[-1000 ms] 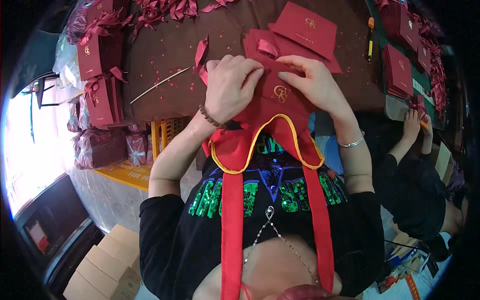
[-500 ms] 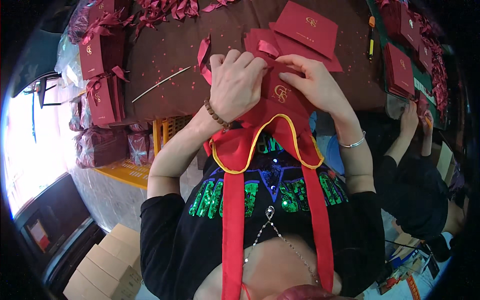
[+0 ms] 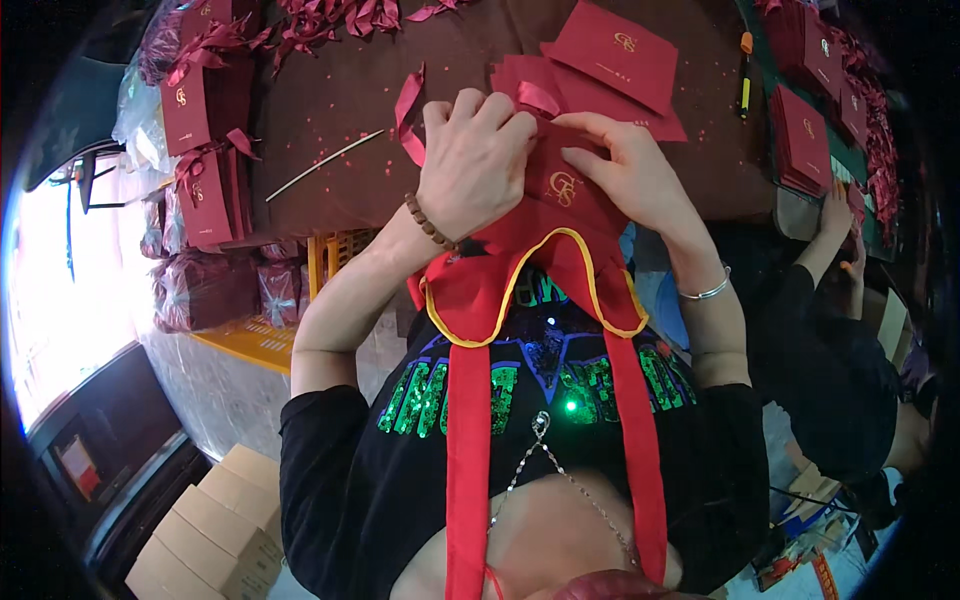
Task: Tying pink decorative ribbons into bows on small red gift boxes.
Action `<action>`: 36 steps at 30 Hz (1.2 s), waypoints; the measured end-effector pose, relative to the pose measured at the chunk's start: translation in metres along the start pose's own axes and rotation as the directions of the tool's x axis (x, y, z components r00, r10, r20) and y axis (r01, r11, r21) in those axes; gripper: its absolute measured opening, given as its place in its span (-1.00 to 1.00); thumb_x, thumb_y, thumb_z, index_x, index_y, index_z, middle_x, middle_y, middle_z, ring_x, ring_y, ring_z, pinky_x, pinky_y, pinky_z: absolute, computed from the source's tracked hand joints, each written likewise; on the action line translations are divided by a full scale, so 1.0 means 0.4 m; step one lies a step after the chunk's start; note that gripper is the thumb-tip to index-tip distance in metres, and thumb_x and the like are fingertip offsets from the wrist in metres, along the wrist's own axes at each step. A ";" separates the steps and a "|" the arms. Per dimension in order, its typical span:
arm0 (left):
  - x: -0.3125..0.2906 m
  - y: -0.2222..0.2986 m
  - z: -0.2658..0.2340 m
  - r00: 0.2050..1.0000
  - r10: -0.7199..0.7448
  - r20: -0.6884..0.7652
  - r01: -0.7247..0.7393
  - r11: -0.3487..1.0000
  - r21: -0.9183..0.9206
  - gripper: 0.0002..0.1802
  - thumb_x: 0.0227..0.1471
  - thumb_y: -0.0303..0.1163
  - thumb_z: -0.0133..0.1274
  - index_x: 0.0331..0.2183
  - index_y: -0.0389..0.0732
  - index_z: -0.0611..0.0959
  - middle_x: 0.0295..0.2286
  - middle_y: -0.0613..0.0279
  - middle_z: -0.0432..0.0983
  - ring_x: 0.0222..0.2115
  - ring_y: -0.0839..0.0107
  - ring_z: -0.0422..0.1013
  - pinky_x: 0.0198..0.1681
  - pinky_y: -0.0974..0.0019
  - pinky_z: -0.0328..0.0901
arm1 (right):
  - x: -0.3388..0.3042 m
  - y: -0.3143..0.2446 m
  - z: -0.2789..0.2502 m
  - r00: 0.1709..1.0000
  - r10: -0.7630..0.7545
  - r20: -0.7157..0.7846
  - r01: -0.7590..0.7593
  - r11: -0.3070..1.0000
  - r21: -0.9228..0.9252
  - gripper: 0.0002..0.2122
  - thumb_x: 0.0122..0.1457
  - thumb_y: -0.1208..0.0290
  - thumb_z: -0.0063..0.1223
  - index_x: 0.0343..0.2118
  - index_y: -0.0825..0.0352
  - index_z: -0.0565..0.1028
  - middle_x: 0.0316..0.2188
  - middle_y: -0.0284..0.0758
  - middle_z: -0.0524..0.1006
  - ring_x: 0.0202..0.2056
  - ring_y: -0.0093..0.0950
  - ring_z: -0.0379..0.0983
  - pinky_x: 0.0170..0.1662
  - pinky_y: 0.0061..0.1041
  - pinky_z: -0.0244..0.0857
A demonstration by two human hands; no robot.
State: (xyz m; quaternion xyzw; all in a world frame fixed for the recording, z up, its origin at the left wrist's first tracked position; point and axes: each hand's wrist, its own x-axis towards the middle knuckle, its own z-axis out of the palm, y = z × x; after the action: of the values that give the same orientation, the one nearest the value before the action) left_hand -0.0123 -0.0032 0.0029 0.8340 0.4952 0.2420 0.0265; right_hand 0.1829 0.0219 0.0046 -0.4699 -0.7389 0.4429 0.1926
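Observation:
A dark red paper bag [image 3: 558, 190] with a gold monogram lies between my hands at the table's near edge, against my red apron [image 3: 470, 295] with yellow trim. My left hand [image 3: 475, 155] is closed at the bag's left side, knuckles up and fingertips hidden. The thumb and forefinger of my right hand [image 3: 632, 172] grip its upper right part. Beside my left knuckles a loose dark red ribbon [image 3: 409, 112] trails over the cloth. Another ribbon piece [image 3: 540, 97] shows just above the bag.
Flat red bags [image 3: 620, 60] lie beyond my hands. A thin metal rod [image 3: 325, 165] rests at left, near stacked red bags with ribbons [image 3: 212, 195]. A yellow-and-black pen [image 3: 746, 75] lies at right. There a co-worker's hand [image 3: 836, 212] is beside another bag stack [image 3: 802, 140].
My hands and the bag have stayed almost in place, with only tiny finger shifts. The co-worker's hands at the right have moved slightly.

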 end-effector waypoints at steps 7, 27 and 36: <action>0.012 0.003 0.016 0.999 -0.003 -0.047 0.001 0.999 -0.048 -0.95 -0.06 -0.46 0.00 -0.42 -0.13 0.51 -0.51 0.28 0.35 -0.40 0.24 0.30 -0.32 0.23 0.14 | -0.011 -0.011 0.008 0.997 -0.049 -0.063 0.042 0.994 -0.102 -0.69 0.04 0.37 0.03 -0.11 0.28 0.47 -0.27 -0.14 0.53 -0.20 -0.23 0.48 -0.13 -0.35 0.32; 0.017 -0.055 -0.020 0.980 -0.146 0.139 0.200 0.764 -0.613 -0.85 -0.04 -0.36 0.10 -0.40 -0.24 0.60 -0.39 0.19 0.41 -0.30 0.28 0.37 -0.21 0.25 0.24 | -0.023 -0.023 0.009 0.997 -0.070 -0.022 0.070 0.997 0.014 -0.76 0.04 0.38 0.07 -0.20 0.31 0.45 -0.32 -0.18 0.56 -0.25 -0.24 0.51 -0.21 -0.37 0.34; 0.153 -0.134 -0.063 0.571 0.310 0.760 0.090 0.896 -0.434 -0.74 0.03 -0.28 -0.02 -0.38 -0.27 0.63 -0.26 0.10 0.44 -0.25 0.36 0.36 -0.17 0.39 0.21 | -0.038 -0.056 0.041 0.970 -0.239 -0.035 0.222 0.941 -0.254 -0.84 0.06 0.33 0.03 -0.30 0.22 0.42 -0.58 -0.18 0.50 -0.46 -0.13 0.46 -0.41 -0.15 0.27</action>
State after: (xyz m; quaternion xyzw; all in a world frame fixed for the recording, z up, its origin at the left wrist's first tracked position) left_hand -0.0427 0.0704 0.0330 0.8533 0.3071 -0.0646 0.4165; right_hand 0.1668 -0.0028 0.0166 -0.4148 -0.8317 0.3057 0.2068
